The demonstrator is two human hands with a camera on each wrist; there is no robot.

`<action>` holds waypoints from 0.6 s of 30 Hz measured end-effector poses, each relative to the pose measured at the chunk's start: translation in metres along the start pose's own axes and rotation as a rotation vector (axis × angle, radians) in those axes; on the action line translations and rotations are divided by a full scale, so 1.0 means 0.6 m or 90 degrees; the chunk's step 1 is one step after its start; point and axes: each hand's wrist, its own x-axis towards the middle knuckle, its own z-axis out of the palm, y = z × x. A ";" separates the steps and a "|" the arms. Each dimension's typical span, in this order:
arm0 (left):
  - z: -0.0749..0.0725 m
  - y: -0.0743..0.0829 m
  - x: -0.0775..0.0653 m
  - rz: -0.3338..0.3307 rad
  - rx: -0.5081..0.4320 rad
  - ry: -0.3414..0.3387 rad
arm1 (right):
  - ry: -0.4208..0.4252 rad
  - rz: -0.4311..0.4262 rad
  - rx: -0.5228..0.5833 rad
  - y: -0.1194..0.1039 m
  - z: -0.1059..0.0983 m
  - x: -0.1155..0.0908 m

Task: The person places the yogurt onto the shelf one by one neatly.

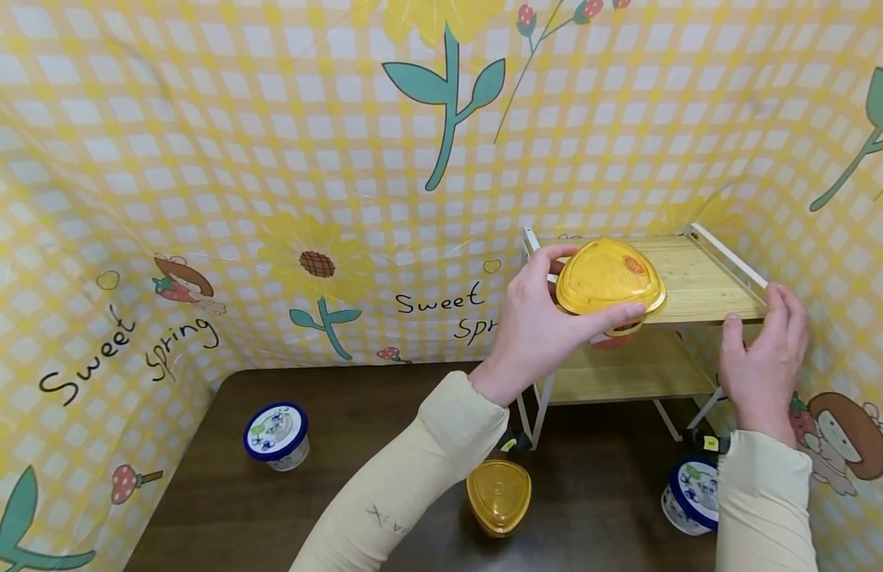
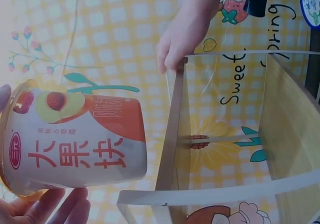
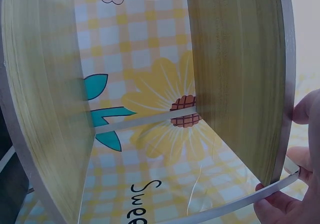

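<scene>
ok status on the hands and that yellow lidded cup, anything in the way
Left hand grips the yellow-lidded fruit cup at the rack's top shelf front edge. Right hand holds the rack's front right corner. Top shelf bare, nothing blocking.

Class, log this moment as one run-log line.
left hand: holds fruit cup | right hand: grips shelf | cup: above top shelf

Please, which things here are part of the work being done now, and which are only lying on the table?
In use:
- yellow-lidded cup, gripped by the left hand
- two-tier shelf, its corner held by the right hand

Lying about:
- second yellow-lidded cup
- blue-rimmed tub
- another blue-rimmed tub
</scene>
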 end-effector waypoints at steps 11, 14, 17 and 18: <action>0.006 0.007 0.026 -0.058 0.054 0.009 | 0.008 -0.006 -0.002 -0.001 0.000 0.000; 0.007 0.008 0.031 -0.060 0.061 0.013 | 0.006 -0.005 -0.003 -0.002 0.000 0.000; 0.009 0.007 0.036 -0.062 0.073 0.018 | 0.006 -0.005 -0.002 -0.001 0.000 0.000; 0.009 0.006 0.037 -0.064 0.075 0.018 | 0.006 -0.004 -0.002 -0.001 0.000 0.000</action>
